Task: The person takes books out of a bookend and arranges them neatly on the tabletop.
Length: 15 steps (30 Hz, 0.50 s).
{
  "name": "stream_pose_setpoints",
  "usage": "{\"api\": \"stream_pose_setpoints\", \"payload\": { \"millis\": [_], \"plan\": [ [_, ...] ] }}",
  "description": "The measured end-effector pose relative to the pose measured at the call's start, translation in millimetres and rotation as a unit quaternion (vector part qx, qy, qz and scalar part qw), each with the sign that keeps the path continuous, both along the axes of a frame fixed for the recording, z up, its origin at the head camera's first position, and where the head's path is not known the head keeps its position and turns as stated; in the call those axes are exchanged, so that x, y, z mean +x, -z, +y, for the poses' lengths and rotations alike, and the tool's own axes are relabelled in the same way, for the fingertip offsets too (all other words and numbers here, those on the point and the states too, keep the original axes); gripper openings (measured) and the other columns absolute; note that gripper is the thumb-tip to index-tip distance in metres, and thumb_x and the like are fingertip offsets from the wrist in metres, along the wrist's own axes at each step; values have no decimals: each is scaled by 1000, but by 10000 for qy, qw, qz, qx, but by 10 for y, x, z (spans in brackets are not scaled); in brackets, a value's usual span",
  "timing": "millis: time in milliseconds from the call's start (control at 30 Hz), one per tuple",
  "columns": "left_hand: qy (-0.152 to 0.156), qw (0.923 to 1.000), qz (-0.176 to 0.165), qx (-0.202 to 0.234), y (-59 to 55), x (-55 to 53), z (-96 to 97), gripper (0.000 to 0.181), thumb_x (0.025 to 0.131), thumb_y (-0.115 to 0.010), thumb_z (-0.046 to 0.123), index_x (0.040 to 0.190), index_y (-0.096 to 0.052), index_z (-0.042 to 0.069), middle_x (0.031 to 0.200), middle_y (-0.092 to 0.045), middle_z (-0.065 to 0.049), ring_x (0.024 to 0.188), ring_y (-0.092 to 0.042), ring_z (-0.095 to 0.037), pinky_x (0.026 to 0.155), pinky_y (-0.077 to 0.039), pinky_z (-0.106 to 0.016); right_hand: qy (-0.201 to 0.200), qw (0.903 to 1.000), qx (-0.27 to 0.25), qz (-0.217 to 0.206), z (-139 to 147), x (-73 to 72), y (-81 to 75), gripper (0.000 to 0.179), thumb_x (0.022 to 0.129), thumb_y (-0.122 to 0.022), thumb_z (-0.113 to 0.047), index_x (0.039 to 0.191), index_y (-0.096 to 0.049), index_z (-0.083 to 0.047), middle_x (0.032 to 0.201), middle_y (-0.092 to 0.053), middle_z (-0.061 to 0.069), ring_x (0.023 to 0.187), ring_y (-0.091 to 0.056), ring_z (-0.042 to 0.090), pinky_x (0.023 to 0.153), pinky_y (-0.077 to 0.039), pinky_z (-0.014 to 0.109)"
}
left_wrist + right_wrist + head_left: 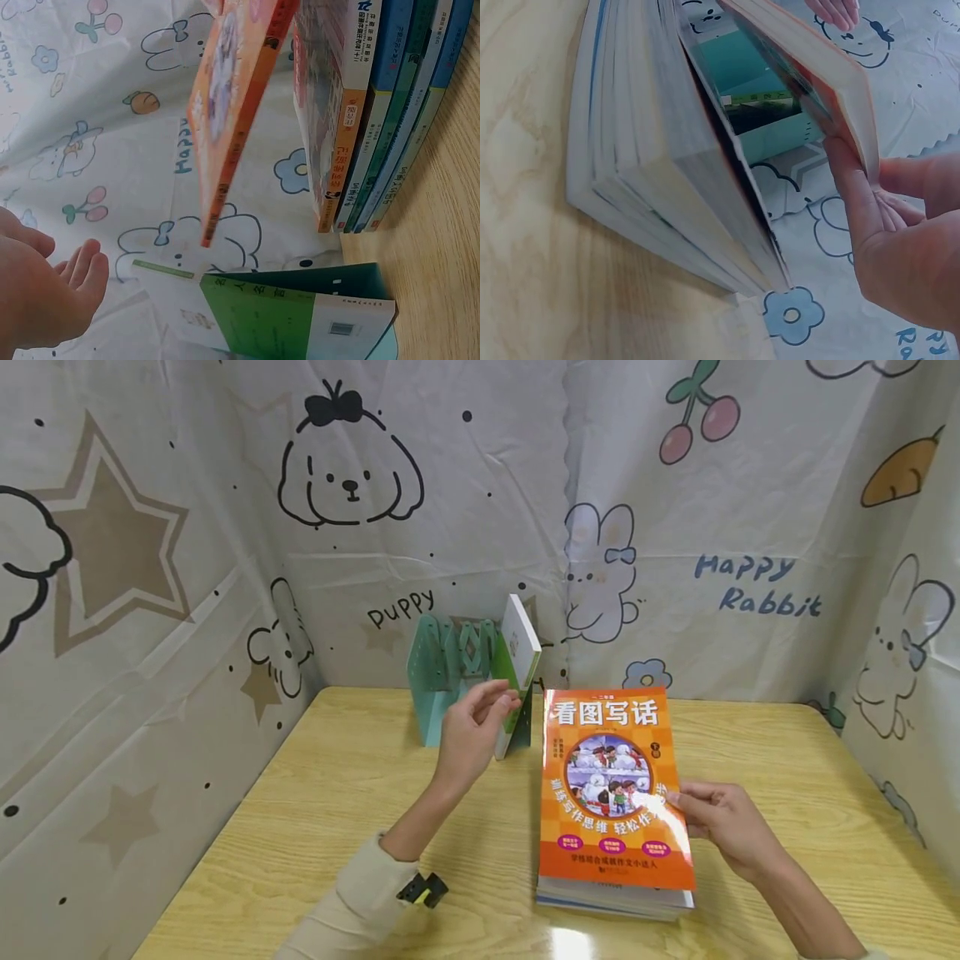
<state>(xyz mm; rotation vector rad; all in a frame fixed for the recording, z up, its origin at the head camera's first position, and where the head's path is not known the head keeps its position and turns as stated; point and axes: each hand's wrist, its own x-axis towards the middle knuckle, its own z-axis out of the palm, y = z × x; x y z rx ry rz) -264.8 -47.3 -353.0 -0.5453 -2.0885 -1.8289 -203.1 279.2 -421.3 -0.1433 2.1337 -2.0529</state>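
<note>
My right hand [723, 822] pinches an orange paperback book [615, 785] by its right edge, thumb on the cover. The book hangs tilted above a stack of books [615, 900]; a gap between them shows in both wrist views. Held by nothing of mine, a green-and-white book [255, 315] stands upright at the right end of a teal folding bookend [429, 685]. My left hand [472, 727] is raised in front of that book, fingers loosely bent, with nothing in it. In the left wrist view, the left hand [52, 289] is apart from both books.
The stack lies flat on a wood-grain table [322, 827], spines [390, 127] facing left. A cartoon-printed cloth [480, 468] hangs behind the table and along both sides. Slots of the bookend lie left of the standing book.
</note>
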Motion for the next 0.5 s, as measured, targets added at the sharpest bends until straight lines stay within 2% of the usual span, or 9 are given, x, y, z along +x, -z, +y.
{"api": "stream_pose_setpoints", "payload": {
  "millis": [200,500],
  "plan": [
    [-4,10000,-40,53,-5,-6,-8,28,102,-57,5,126,-60,-7,116,-68,-22,104,-69,-25,90,-53,-27,-35,9995,-33,-316,35,-3,84,42,104,-53,-8,129,-47,26,102,-72,10,88,-72,18,77,-59,35],
    [-112,9999,-68,-7,2,-6,-30,28,102,-57,7,127,-61,-6,117,-69,-18,105,-68,-23,90,-53,-27,57,9975,-2,-706,52,-4,180,44,104,-53,-9,131,-47,25,102,-72,10,88,-72,17,77,-59,35]
  ]
}}
